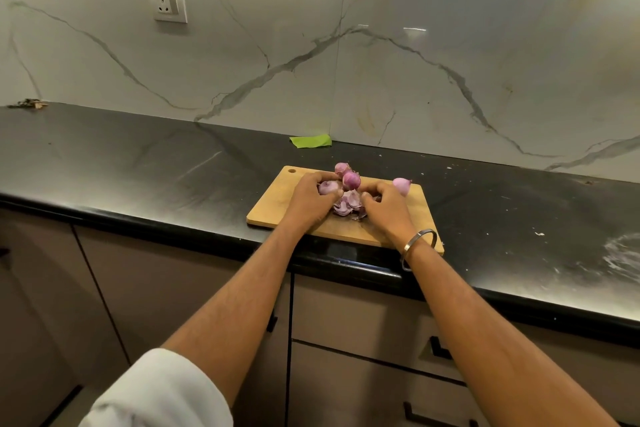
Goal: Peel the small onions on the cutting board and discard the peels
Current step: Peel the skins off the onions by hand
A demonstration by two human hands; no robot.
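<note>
In the head view, a wooden board lies on the black table. The left hand curls its grip round one onion. The right hand rests curled on the peels; whether it grips them I cannot tell. Three more onions lie on the board's far side.

two bare forearms reach forward, hands close together.
left hand and right hand lie palm down with fingers curled; a metal bangle circles the right wrist, a white sleeve rolled above the left elbow.
</note>
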